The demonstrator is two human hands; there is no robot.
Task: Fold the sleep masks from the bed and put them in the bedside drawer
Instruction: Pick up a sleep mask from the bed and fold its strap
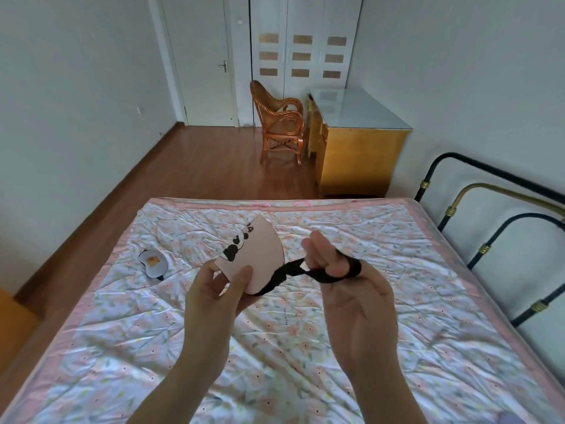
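A pink sleep mask (258, 255) with a panda print is held folded in the air above the bed (382, 301). My left hand (214, 289) pinches its lower edge between thumb and fingers. The mask's black elastic strap (293, 269) stretches to the right and is looped around the fingers of my right hand (345, 280). A second, white sleep mask (152, 262) with an orange motif lies flat on the quilt at the left.
The bed has a floral pink quilt and a black-and-brass metal frame (489, 249) on the right. Beyond the foot stand a wooden desk (357, 157), a rattan chair (279, 127), a wardrobe and a door. A wooden edge (12, 319) shows at the left.
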